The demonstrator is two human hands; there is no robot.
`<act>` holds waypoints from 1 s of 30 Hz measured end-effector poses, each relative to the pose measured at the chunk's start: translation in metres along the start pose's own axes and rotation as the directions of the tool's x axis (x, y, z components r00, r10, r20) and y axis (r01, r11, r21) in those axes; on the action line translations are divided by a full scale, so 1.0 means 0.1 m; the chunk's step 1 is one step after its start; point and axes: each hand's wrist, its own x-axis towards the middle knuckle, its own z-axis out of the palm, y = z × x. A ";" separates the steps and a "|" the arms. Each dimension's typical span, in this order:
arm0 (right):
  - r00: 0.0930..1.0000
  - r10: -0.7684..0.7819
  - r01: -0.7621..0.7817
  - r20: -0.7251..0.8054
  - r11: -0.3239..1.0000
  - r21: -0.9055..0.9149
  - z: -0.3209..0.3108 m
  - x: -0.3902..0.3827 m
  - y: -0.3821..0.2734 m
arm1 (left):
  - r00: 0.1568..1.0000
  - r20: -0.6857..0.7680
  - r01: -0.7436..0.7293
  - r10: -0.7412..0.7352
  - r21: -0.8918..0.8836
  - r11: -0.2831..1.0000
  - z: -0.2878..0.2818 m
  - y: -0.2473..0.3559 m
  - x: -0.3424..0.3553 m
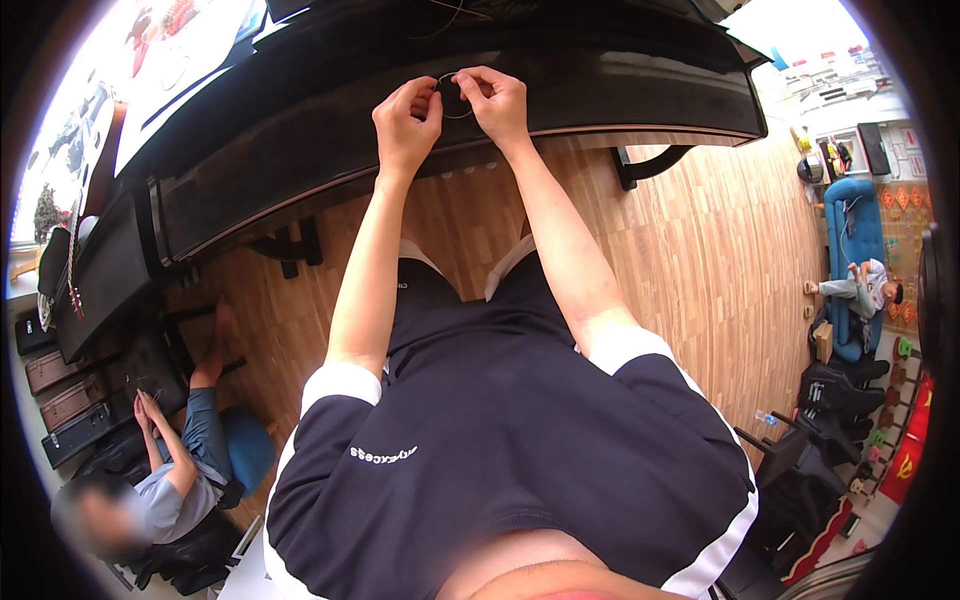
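Note:
Both of my hands are raised over the near edge of a glossy black table-like surface (pixel 620 85). Between them hangs a thin, wire-like loop (pixel 458 117), its lower curve showing below my fingers. My left hand (pixel 408 128) pinches it with thumb and forefinger, the other fingers curled in. My right hand (pixel 496 105) pinches it from the other side, fingertips a little apart from the left ones. What exactly lies between the fingertips is too small to make out. Another thin strand (pixel 458 14) lies on the black surface farther off.
At the lower left another person (pixel 185 490) sits on a blue stool (pixel 247 452), hands close together. Dark cases (pixel 75 425) are stacked beside them. White sheets (pixel 190 75) lie at the far left. On the right, someone sits on a blue sofa (pixel 850 270) near black chairs (pixel 835 400).

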 end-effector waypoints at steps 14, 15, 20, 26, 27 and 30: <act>0.998 -0.059 0.061 0.026 0.995 -0.081 -0.01 0.00 0.03 | 0.998 -0.062 -0.003 0.002 -0.017 1.000 -0.01 0.00 0.00; 0.998 -0.061 0.062 0.024 0.996 -0.066 -0.01 -0.01 0.02 | 0.998 -0.063 0.005 -0.007 -0.025 1.000 -0.01 0.00 0.01; 0.998 -0.065 0.065 0.008 0.998 0.017 0.03 -0.02 0.02 | 0.996 -0.078 0.034 -0.038 -0.056 0.998 -0.01 0.01 0.00; 0.994 -0.091 0.093 0.065 0.996 -0.016 0.01 0.00 0.03 | 0.989 -0.016 0.146 -0.149 -0.136 0.980 -0.05 -0.06 0.00; 0.994 -0.090 0.090 0.069 0.996 -0.003 0.01 0.00 0.04 | 0.981 0.013 0.192 -0.192 -0.173 0.966 -0.06 -0.09 0.01; 0.992 -0.091 0.089 0.082 0.996 0.029 0.02 0.01 0.04 | 0.950 0.137 0.309 -0.280 -0.294 0.904 -0.12 -0.15 0.08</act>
